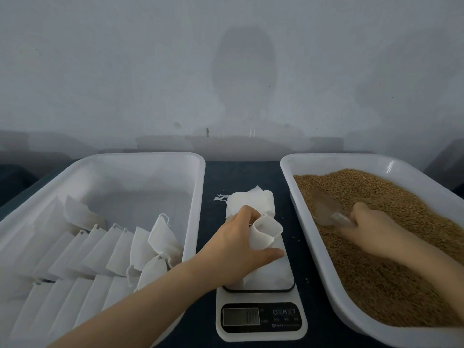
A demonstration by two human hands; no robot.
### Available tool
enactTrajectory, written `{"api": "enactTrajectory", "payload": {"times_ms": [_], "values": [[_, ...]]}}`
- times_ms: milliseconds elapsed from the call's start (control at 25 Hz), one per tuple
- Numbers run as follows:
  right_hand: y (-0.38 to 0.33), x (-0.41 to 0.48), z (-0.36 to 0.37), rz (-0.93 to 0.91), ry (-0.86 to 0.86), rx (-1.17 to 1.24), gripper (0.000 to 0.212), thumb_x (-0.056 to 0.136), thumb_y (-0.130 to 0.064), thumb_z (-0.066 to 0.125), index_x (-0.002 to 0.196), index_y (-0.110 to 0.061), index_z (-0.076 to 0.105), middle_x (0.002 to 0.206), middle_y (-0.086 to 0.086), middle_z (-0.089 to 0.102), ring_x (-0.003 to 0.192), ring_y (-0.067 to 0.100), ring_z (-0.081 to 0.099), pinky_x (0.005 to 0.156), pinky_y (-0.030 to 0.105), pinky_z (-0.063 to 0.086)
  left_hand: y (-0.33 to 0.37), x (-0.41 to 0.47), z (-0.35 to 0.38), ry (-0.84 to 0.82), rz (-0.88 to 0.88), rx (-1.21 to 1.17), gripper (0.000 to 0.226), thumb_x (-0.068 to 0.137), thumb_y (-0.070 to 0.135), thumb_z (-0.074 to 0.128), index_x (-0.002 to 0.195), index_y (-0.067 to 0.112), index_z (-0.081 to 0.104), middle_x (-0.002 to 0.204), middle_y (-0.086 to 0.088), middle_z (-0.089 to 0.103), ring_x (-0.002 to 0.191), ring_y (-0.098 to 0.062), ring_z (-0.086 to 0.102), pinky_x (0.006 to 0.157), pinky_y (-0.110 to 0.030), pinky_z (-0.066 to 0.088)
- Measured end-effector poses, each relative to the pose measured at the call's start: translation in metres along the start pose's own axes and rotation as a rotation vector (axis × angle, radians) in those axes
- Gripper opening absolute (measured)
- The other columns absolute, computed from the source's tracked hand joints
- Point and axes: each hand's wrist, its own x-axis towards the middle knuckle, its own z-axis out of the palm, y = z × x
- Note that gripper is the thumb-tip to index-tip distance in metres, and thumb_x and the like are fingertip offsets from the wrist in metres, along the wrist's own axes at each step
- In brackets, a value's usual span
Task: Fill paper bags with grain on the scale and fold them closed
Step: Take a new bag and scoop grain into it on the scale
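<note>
A white paper bag (267, 232) stands on the kitchen scale (261, 320) in the middle, its mouth held open. My left hand (236, 249) grips the bag's side, thumb stretched along the scale platform. Behind it lie more white bags (251, 202) in a loose pile on the dark table. To the right, my right hand (371, 229) holds the handle of a clear plastic scoop (326, 207) that is pushed into the brown grain (391, 259) in the right white tray (313, 222).
A second white tray (125, 167) on the left holds several flat empty paper bags (82, 257) in rows. A grey wall rises right behind the table. A few stray grains lie on the dark tabletop beside the scale.
</note>
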Motion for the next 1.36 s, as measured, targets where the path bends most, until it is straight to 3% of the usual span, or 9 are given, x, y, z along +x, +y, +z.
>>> {"api": "enactTrajectory", "payload": {"times_ms": [80, 200, 360, 560, 760, 920, 1120, 1240, 1360], "values": [[0.007, -0.005, -0.008, 0.035, -0.006, 0.148, 0.027, 0.089, -0.037, 0.059, 0.086, -0.013, 0.048, 0.069, 0.007, 0.064, 0.044, 0.013, 0.058, 0.036, 0.021, 0.039, 0.000, 0.001, 0.000, -0.004, 0.004, -0.011, 0.053, 0.074, 0.051, 0.074, 0.109, 0.042, 0.034, 0.113, 0.017, 0.049, 0.092, -0.006, 0.053, 0.067, -0.011, 0.042], [0.020, -0.009, -0.019, 0.075, 0.014, 0.260, 0.023, 0.087, -0.034, 0.062, 0.085, -0.013, 0.055, 0.063, 0.007, 0.067, 0.044, 0.014, 0.061, 0.040, 0.021, 0.044, -0.001, 0.002, -0.001, -0.010, 0.006, -0.039, 0.051, 0.075, 0.048, 0.074, 0.109, 0.042, 0.035, 0.114, 0.019, 0.049, 0.093, -0.003, 0.052, 0.068, -0.009, 0.041], [0.040, -0.011, -0.026, 0.011, 0.041, 0.061, 0.022, 0.088, -0.040, 0.058, 0.081, -0.020, 0.061, 0.059, -0.001, 0.065, 0.047, 0.011, 0.058, 0.040, 0.017, 0.040, -0.004, 0.002, -0.001, -0.021, 0.001, -0.059, 0.050, 0.076, 0.048, 0.073, 0.110, 0.042, 0.037, 0.115, 0.019, 0.050, 0.096, -0.004, 0.052, 0.071, -0.011, 0.042], [0.064, -0.014, -0.033, -0.017, 0.112, -0.069, 0.019, 0.089, -0.046, 0.051, 0.098, -0.031, 0.060, 0.080, -0.005, 0.067, 0.071, 0.014, 0.065, 0.054, 0.021, 0.045, -0.004, 0.002, -0.001, -0.041, -0.013, -0.080, 0.049, 0.076, 0.048, 0.073, 0.113, 0.042, 0.041, 0.117, 0.016, 0.052, 0.100, -0.007, 0.054, 0.076, -0.016, 0.045], [0.063, -0.034, -0.054, -0.200, 0.217, 0.138, 0.018, 0.083, -0.031, 0.061, 0.095, -0.044, 0.058, 0.085, -0.015, 0.065, 0.077, 0.008, 0.059, 0.059, 0.024, 0.041, -0.006, 0.005, -0.001, -0.067, -0.042, -0.074, 0.051, 0.076, 0.050, 0.072, 0.115, 0.042, 0.040, 0.116, 0.015, 0.053, 0.099, -0.007, 0.055, 0.079, -0.018, 0.048], [0.039, -0.059, -0.072, -0.331, 0.217, 0.171, 0.024, 0.068, -0.053, 0.053, 0.090, -0.059, 0.057, 0.084, -0.023, 0.068, 0.075, 0.011, 0.064, 0.065, 0.032, 0.049, -0.007, 0.005, 0.001, -0.055, -0.037, -0.058, 0.051, 0.075, 0.050, 0.072, 0.114, 0.043, 0.040, 0.109, 0.018, 0.054, 0.092, -0.003, 0.055, 0.073, -0.015, 0.046], [0.010, -0.069, -0.074, -0.453, 0.163, 0.055, 0.034, 0.065, -0.057, 0.050, 0.095, -0.071, 0.047, 0.087, -0.038, 0.061, 0.068, 0.016, 0.067, 0.064, 0.035, 0.055, -0.006, 0.006, 0.001, -0.024, -0.009, -0.009, 0.053, 0.074, 0.051, 0.073, 0.115, 0.041, 0.041, 0.109, 0.018, 0.054, 0.091, -0.005, 0.056, 0.070, -0.013, 0.045], [-0.001, -0.070, -0.076, -0.519, 0.170, 0.027, 0.035, 0.064, -0.060, 0.048, 0.098, -0.069, 0.048, 0.090, -0.044, 0.057, 0.066, 0.012, 0.065, 0.062, 0.029, 0.052, -0.007, 0.008, 0.002, 0.000, 0.019, 0.065, 0.056, 0.073, 0.053, 0.073, 0.117, 0.039, 0.042, 0.110, 0.018, 0.049, 0.099, -0.008, 0.051, 0.085, -0.025, 0.048], [-0.010, -0.066, -0.084, -0.581, 0.185, -0.089, 0.032, 0.066, -0.060, 0.049, 0.097, -0.067, 0.050, 0.081, -0.037, 0.061, 0.064, 0.005, 0.062, 0.057, 0.026, 0.048, -0.009, 0.009, 0.004, -0.002, 0.048, 0.158, 0.060, 0.072, 0.057, 0.072, 0.120, 0.038, 0.042, 0.108, 0.020, 0.043, 0.104, -0.007, 0.043, 0.099, -0.039, 0.042]]}}
